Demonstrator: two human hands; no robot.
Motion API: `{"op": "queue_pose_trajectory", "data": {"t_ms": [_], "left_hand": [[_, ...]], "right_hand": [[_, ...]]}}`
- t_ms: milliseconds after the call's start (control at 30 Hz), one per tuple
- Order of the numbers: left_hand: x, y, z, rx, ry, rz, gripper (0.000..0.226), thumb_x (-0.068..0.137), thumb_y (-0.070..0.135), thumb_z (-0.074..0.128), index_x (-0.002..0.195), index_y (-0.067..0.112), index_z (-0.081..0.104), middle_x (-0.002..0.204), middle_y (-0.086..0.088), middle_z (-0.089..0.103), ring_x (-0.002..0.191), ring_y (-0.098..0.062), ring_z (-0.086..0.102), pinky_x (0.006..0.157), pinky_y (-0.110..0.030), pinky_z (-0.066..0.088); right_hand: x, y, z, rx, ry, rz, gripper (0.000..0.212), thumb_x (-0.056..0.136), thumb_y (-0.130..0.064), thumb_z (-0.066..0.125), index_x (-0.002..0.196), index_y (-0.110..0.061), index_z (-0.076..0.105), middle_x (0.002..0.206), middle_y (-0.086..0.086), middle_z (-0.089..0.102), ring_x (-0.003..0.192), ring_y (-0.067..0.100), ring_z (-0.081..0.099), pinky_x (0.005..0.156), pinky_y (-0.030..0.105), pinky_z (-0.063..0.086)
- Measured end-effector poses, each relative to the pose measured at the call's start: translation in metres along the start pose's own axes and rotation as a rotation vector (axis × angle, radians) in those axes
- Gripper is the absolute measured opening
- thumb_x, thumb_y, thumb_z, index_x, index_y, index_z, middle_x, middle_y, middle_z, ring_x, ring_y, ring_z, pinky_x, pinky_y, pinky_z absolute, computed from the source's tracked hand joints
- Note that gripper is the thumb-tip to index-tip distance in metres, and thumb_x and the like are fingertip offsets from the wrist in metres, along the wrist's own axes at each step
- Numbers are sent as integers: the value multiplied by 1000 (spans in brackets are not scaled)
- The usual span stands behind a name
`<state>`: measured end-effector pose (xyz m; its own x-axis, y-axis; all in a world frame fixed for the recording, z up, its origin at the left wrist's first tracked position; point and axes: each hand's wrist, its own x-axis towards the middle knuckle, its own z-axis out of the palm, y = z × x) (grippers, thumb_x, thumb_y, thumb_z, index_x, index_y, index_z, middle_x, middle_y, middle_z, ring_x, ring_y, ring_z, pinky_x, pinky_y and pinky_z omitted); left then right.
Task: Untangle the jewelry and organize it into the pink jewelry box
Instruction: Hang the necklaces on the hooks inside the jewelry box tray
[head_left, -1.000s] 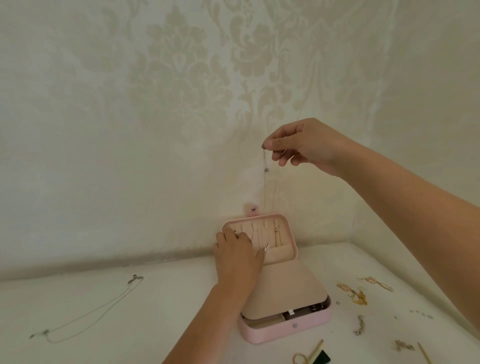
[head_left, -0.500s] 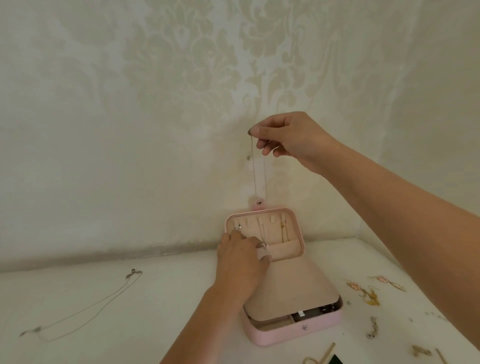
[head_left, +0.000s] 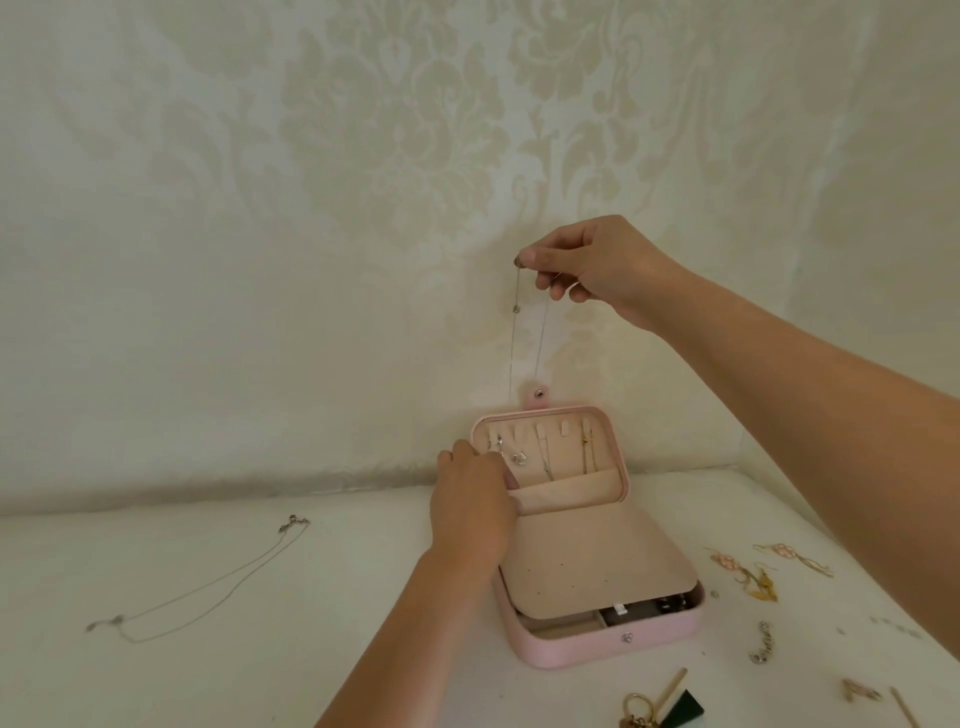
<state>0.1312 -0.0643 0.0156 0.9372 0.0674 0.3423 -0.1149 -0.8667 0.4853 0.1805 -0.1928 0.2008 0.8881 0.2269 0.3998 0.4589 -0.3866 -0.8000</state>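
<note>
Above pink jewelry box (head_left: 571, 656) | right hand (head_left: 597, 266) pinches necklace (head_left: 512, 340) | left hand (head_left: 471, 515): grip unclear

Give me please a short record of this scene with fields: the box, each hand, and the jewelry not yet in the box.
box: rectangular pink jewelry box, open on the white table, lid upright, chains on its hooks
right hand: raised above the lid, pinches a thin silver chain necklace that hangs down
left hand: at the lid's left side by the hooks; grip unclear
outside box: second silver chain necklace at left, gold earrings at right
</note>
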Motion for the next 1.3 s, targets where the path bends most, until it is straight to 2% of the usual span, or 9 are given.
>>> {"op": "queue_pose_trajectory", "data": {"t_ms": [267,700,967,1133,1300], "left_hand": [[1,-1,2,-48,17,-6,13,82,14,67,96,17,68,109,-3,48,105,-18,40,71,-22,34],[1,-2,3,-64,42,4,14,81,12,69,94,17,69,108,-2,48,105,-18,40,71,-22,32],[0,-1,3,-53,48,9,12,83,12,67,93,17,69,107,-2,48,103,-17,40,70,-22,33],[-1,-1,4,-71,68,11,11,83,9,65,91,15,68,106,-3,48,104,-19,41,71,-23,34],[-1,0,3,-116,49,29,14,82,19,70,93,10,69,101,-2,45,104,-20,41,75,-25,38]], "right_hand": [[-6,10,0,8,-41,33,25,83,-23,70,100,-5,71,72,1,67,57,6,58,56,16,45],[-9,13,1,45,-55,46,16,85,-20,69,95,-7,70,69,2,66,56,9,59,54,16,47],[-13,23,3,22,-69,59,15,87,-21,67,92,-7,70,68,3,65,54,9,57,53,16,46],[-16,29,2,35,-84,39,15,89,-21,63,94,-10,72,72,4,67,56,9,61,57,16,51],[-20,34,4,44,-121,36,14,84,-17,68,96,-10,73,74,5,69,58,8,62,58,15,52]]}}
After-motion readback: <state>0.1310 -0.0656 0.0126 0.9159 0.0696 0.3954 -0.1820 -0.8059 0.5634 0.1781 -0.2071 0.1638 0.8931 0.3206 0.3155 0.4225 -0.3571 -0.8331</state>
